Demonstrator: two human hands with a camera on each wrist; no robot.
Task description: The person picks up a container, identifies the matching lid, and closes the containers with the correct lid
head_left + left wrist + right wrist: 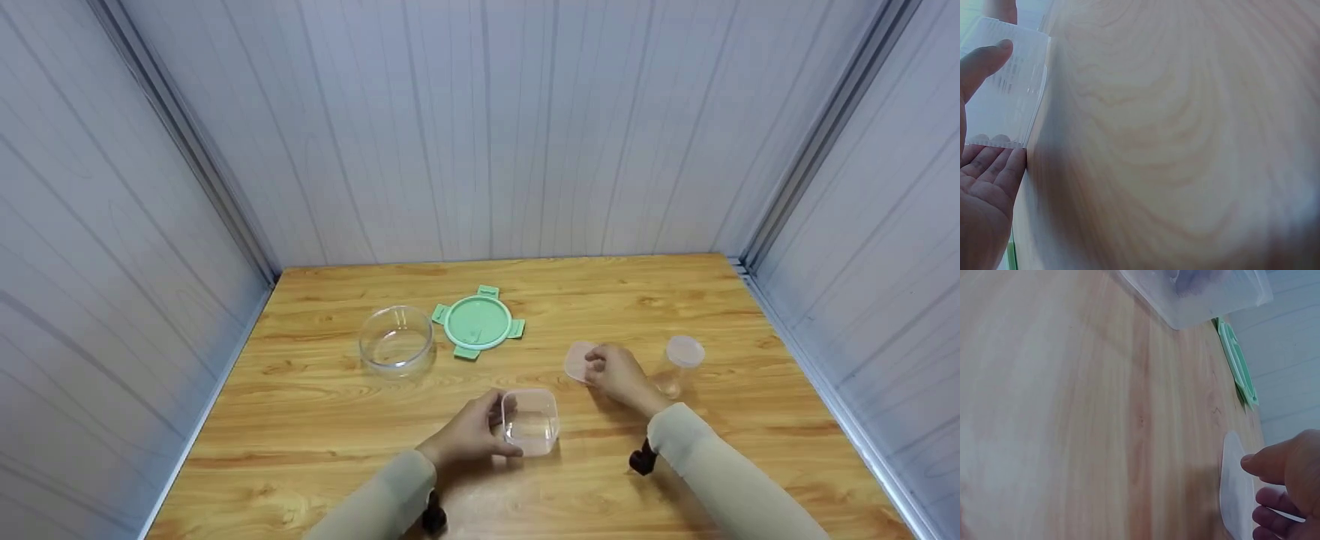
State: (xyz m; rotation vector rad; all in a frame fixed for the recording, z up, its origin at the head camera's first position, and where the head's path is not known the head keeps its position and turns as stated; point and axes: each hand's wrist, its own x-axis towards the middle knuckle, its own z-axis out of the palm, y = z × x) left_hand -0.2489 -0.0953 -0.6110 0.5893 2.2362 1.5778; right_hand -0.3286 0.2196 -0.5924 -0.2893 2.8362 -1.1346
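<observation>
My left hand (471,430) holds a clear square plastic container (534,431) from its left side, in front of me. In the left wrist view the thumb lies along one wall of the container (1013,90) and the fingers are at another. A translucent square lid (577,361) lies flat on the table, farther back and to the right. Over the lid's right part is my right hand (619,375), covering some of it. The right wrist view shows that hand's thumb and loosely bent fingers right at the lid (1234,486), with a gap between thumb and fingers.
A round clear glass bowl (396,341) stands at the left. Right of it lies a round green lid (478,322) with side flaps. A clear cylindrical jar with a whitish lid (685,352) stands just right of my right hand. Panel walls (480,135) enclose the wooden table (300,420).
</observation>
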